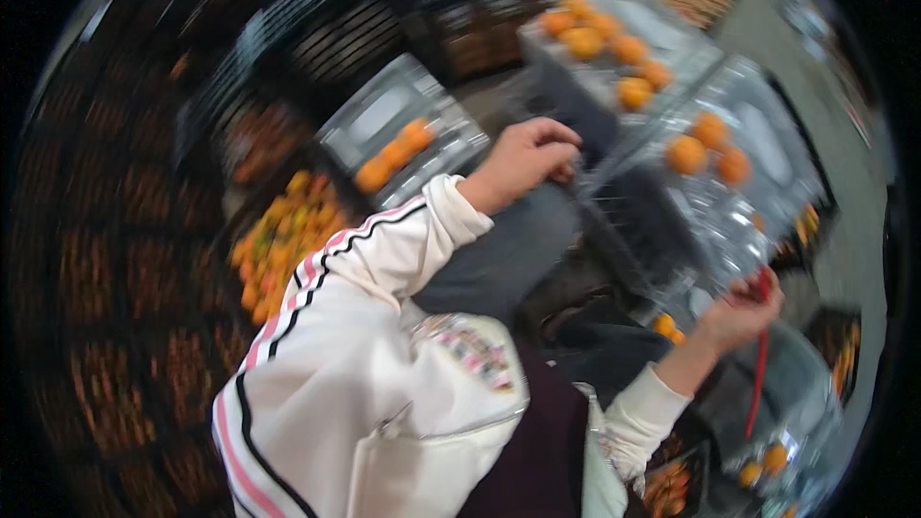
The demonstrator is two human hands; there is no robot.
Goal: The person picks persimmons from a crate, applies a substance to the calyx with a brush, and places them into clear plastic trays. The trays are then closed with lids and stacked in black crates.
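Note:
My left hand (525,162), its fingers curled, is at the near edge of a clear plastic-lined crate (611,237); blur hides whether it grips anything. Lower right, my right hand (741,309) is closed around a thin red strip (757,381), which hangs down from it. Between and beyond the hands, round orange fruits (709,147) rest on clear plastic trays. More orange fruits (583,39) lie on a tray at the upper middle. Left of my left hand is another clear tray (388,111) with a row of orange fruits (396,156).
A dark crate full of small yellow-orange fruits (288,244) stands at the left. Stacked dark crates (108,288) fill the far left. At the lower right is a plastic-covered container (791,374) with orange fruits near it. A grey floor (849,201) runs along the right.

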